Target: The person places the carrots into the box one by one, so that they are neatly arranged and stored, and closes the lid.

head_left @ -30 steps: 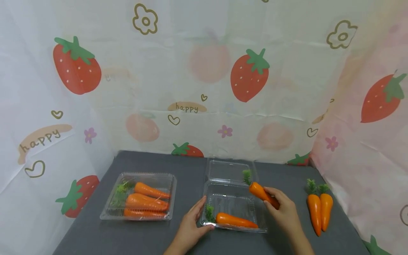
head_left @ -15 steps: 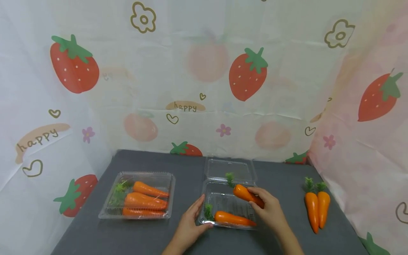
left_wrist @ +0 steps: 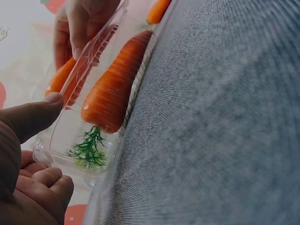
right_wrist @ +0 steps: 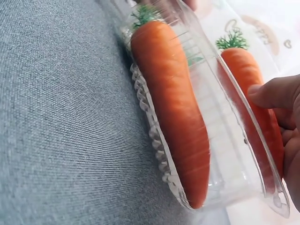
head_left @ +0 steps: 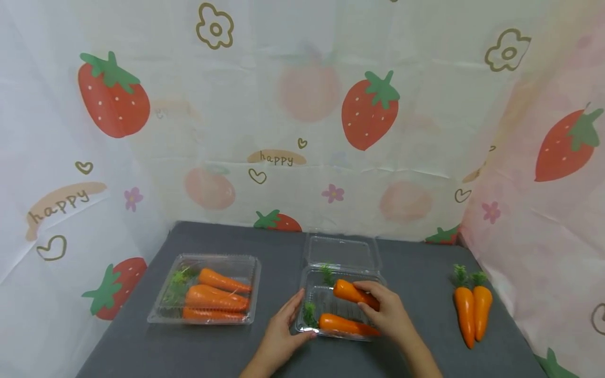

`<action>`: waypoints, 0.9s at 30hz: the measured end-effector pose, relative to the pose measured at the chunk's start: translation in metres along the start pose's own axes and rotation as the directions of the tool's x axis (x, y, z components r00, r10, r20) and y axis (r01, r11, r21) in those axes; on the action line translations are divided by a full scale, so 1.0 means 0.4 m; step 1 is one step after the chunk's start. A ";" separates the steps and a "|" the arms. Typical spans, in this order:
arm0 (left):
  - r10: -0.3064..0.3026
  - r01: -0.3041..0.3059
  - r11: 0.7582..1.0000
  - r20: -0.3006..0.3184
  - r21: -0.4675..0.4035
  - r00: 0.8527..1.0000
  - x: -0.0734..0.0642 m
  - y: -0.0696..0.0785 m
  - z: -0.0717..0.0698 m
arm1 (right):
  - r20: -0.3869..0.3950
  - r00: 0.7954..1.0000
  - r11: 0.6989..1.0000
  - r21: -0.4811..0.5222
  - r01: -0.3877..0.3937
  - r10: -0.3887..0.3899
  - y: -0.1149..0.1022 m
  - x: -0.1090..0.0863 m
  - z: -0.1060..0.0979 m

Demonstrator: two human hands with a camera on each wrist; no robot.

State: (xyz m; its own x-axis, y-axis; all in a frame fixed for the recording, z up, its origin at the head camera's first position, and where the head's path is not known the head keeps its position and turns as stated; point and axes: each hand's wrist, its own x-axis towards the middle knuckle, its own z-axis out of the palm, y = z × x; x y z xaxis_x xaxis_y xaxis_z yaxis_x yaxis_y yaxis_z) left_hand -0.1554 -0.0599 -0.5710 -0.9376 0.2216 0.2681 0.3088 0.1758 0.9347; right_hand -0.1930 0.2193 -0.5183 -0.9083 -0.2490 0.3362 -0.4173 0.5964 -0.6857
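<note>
An open clear plastic box [head_left: 325, 300] lies on the table with its lid folded back. My left hand [head_left: 279, 333] holds the box's near left corner, thumb at the front rim and fingers along the left side. One orange carrot [head_left: 345, 324] with a green tuft lies along the front of the box. With thumb and fingers, my right hand [head_left: 387, 310] pinches a second carrot [right_wrist: 243, 70] over its tapered half. That carrot is low over the box's back part, tuft to the left; its tip is hidden by the hand in the head view.
To the left stands a closed clear box [head_left: 160, 315] with several carrots inside. Two loose carrots [head_left: 465, 315] lie side by side at the right. The lid [head_left: 341, 253] reaches toward the strawberry-print curtain [head_left: 307, 131] behind the grey table [head_left: 208, 352].
My right hand has carried its carrot leftward and down, from beyond the box's right side into the box's back part. The left hand has stayed at the corner.
</note>
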 end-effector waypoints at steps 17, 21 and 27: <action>0.002 -0.002 1.000 -0.016 0.005 1.000 0.002 0.008 0.000 | 0.153 0.988 0.999 -0.040 -0.011 0.017 -0.014 0.019 0.031; 0.031 -0.030 0.999 -0.039 0.011 0.999 0.004 0.012 0.000 | 0.192 0.981 0.999 -0.021 0.031 -0.026 -0.008 0.019 0.036; 0.060 -0.060 0.998 -0.031 0.015 0.998 0.001 0.012 0.004 | 0.240 0.970 0.998 -0.040 0.056 -0.045 0.004 0.015 0.041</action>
State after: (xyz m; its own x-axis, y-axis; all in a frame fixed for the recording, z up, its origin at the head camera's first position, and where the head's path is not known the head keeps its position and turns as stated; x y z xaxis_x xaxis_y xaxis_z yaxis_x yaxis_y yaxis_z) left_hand -0.1540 -0.0577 -0.5669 -0.9219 0.2019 0.3308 0.3665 0.1765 0.9135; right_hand -0.1995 0.2063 -0.5281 -0.8692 -0.4516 0.2015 -0.4659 0.6115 -0.6396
